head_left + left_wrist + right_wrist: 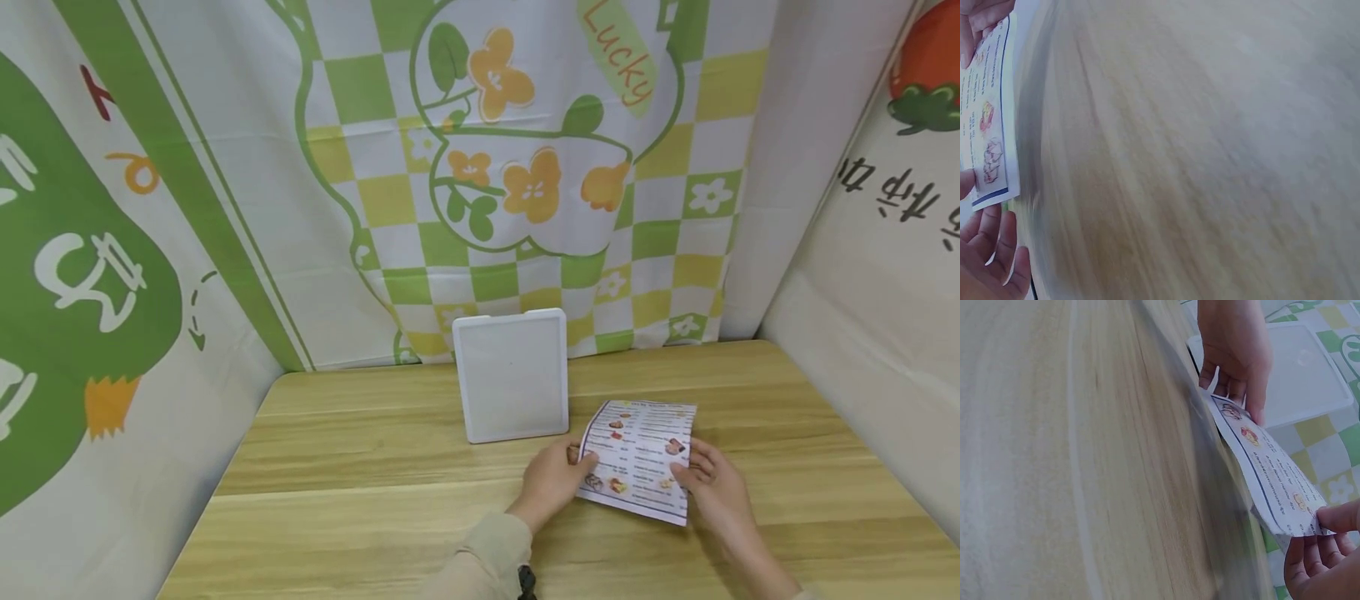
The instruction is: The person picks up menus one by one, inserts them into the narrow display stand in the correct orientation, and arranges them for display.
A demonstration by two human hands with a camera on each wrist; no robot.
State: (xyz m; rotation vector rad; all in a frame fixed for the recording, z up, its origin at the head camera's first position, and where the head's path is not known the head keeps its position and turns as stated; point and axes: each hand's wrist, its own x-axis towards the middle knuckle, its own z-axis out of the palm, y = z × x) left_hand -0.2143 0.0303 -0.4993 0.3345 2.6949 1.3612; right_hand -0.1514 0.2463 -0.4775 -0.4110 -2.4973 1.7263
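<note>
Both hands hold a printed paper menu (637, 458) above the table, its sheet slightly bowed and covered with text columns and small food pictures. At its left edge, my left hand (553, 481) pinches the paper, thumb on top and fingers beneath. My right hand (716, 492) pinches the opposite edge the same way. In the right wrist view the menu (1266, 469) stretches between the two hands, with the right fingers curled under it. The left wrist view shows part of the menu (988, 119) at its left side. Behind the left hand stands a white rectangular frame (513, 379), upright.
The wooden table (337, 500) extends to both sides of the hands. A green-and-white patterned cloth (525, 275) hangs at its back edge, with printed cloth walls left and right. A black band (527, 581) is near the left sleeve.
</note>
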